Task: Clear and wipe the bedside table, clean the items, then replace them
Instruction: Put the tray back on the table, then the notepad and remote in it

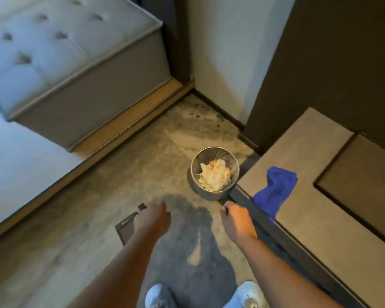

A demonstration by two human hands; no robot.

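Note:
A blue cloth [275, 191] lies crumpled on the grey bedside table [316, 218] at the right, draped over its front edge. My left hand [152, 218] hangs over the floor and grips a dark flat rectangular item [127, 227], seemingly a phone or notepad, along with a small dark piece [142, 206] at its fingertips. My right hand [237, 222] hovers just left of the table's edge, fingers curled in with nothing visible in them. A round metal wastebasket [215, 172] stands on the floor beside the table, holding crumpled white paper.
A tufted grey bench [76, 70] on a wooden base fills the upper left, with white bedding [13, 163] below it. A white wall corner and dark panel [320, 63] rise behind the table. My white shoes [249, 294] show at the bottom on mottled grey carpet.

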